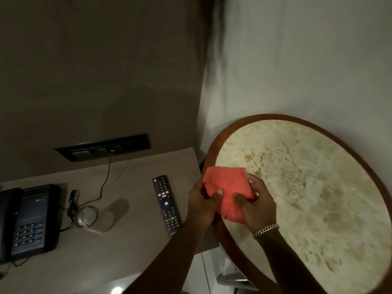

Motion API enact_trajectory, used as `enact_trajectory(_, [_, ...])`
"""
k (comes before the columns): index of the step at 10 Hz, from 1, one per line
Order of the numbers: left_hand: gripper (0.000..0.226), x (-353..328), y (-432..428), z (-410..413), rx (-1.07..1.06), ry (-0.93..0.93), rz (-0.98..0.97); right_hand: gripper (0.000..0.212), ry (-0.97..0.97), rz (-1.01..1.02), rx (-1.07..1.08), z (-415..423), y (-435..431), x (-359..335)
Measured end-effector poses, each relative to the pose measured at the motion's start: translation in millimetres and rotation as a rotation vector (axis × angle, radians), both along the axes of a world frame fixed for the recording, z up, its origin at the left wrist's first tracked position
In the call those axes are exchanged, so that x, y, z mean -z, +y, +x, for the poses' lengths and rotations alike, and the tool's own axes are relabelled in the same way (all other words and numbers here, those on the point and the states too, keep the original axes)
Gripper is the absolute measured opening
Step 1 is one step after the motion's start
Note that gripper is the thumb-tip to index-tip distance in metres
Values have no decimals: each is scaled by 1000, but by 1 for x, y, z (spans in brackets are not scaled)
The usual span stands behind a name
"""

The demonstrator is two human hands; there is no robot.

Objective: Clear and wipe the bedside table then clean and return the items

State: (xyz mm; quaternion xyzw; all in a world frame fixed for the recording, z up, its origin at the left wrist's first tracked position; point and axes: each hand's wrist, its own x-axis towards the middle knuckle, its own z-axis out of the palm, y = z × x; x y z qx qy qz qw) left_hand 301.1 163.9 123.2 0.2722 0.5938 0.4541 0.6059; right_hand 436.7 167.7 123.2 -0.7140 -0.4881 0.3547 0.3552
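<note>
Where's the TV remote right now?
In the head view, the remote lies flat on the grey bedside table, just left of the left hand, right of the glass.

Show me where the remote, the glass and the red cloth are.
remote (166,203): head view, on its round middle button.
glass (86,216): head view, on its clear base seen through the rim.
red cloth (227,183): head view, on the flat upper part above the thumbs.

Both hands, left hand (202,203) and right hand (257,205), grip a red cloth (228,188) over the round tabletop's (307,177) edge (remote (166,204), phone (27,221) and glass (86,216) sit alongside).
</note>
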Motion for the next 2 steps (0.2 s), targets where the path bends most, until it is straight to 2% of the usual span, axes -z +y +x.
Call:
enact_trajectory(1, [36, -8, -4, -16, 40, 297, 58, 41, -286, -47, -21, -7, 2, 15])
enact_trajectory(2, [44, -17, -14, -42, 37, 613, 170, 45, -545, -150, -117, -16, -3, 11])
